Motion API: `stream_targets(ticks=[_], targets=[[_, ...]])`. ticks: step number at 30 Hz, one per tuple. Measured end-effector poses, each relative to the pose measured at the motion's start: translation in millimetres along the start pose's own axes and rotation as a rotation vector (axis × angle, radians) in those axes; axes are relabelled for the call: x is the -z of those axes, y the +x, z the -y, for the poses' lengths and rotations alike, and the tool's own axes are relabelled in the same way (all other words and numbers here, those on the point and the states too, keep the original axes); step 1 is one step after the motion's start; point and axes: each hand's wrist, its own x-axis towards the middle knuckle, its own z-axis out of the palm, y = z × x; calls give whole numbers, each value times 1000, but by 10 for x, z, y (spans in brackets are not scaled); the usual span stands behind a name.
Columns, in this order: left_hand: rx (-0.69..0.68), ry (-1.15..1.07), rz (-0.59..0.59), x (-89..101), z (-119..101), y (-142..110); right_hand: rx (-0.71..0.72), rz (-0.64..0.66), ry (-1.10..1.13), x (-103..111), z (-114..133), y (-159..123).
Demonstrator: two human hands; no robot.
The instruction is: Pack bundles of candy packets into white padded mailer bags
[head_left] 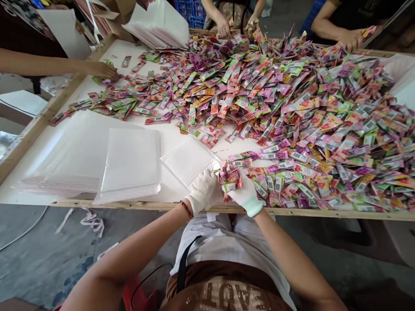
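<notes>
My left hand (pixel 203 190), in a white glove, grips the near edge of a white padded envelope (pixel 188 160) lying on the table. My right hand (pixel 245 193), also gloved, holds a bunch of small colourful sachets (pixel 229 177) right at the envelope's edge. A huge pile of the same pink, green and orange sachets (pixel 292 103) covers the table's right and far side.
Stacks of white padded envelopes (pixel 129 166) lie at the left, more (pixel 158 26) at the far end. The wooden table edge (pixel 129 204) runs in front of me. Other people's hands (pixel 103 69) (pixel 223 28) (pixel 352 39) reach into the pile from the left and far sides.
</notes>
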Motion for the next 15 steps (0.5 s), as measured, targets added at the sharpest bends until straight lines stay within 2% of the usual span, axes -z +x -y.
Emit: stream_targets(ticks=[3, 5, 10, 12, 15], targets=[[37, 18, -7, 97, 62, 8, -44, -69, 68, 2, 38, -5], [59, -39, -46, 128, 124, 33, -11, -68, 20, -12, 60, -9], [31, -384, -206, 55, 320, 49, 111, -56, -217, -76, 28, 17], [-13, -553, -229, 4, 375, 15, 149, -42, -315, -64, 45, 43], [-33, -756, -215, -16, 425, -34, 277, 95, -456, 4, 142, 96]])
